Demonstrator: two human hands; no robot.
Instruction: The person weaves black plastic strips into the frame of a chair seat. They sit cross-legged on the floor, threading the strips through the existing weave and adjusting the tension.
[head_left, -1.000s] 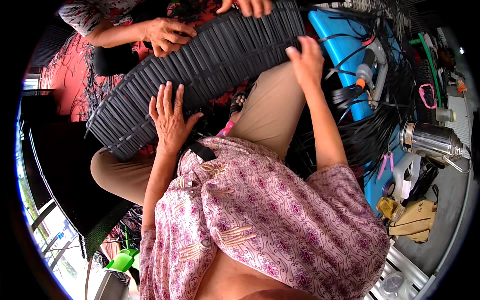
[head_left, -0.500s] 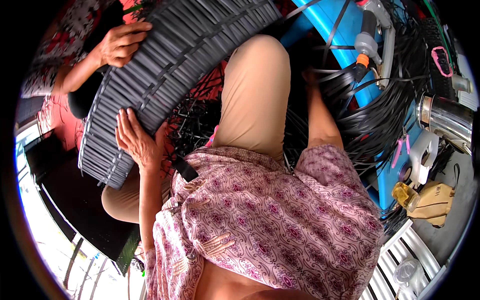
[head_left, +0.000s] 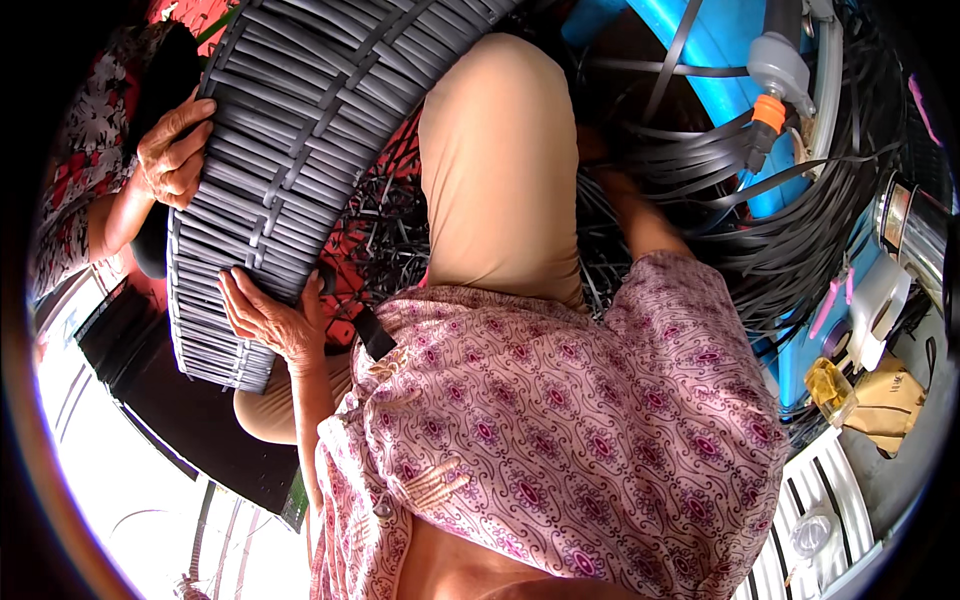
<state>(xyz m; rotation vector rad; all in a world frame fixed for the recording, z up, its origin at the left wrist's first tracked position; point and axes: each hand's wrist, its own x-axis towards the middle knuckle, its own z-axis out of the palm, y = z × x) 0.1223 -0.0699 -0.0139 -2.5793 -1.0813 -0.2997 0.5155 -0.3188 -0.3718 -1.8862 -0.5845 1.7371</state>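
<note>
A long, curved panel woven from grey-black strips (head_left: 300, 130) slants from the top of the view down to my left knee. My left hand (head_left: 270, 318) rests on its near edge, fingers spread flat over the weave and thumb apart. My right hand (head_left: 598, 160) reaches forward beyond my right knee, dim in the shadow by a thick bundle of loose black strips (head_left: 740, 245); its fingers cannot be made out. Another person's hand (head_left: 178, 150) holds the panel's far left edge.
To the right a power tool with an orange collar (head_left: 768, 112) hangs over a blue surface (head_left: 690, 45). Beyond are a metal cylinder (head_left: 912, 225), a white-handled tool (head_left: 880, 305), a yellow jar (head_left: 828, 388) and a tan bag (head_left: 888, 405). Black strip scraps (head_left: 385, 215) litter the red floor.
The view has shifted, and the panel looks steeper. The other person's hand sits lower along the panel's edge. My left hand stays on the panel; my right arm remains reached out.
</note>
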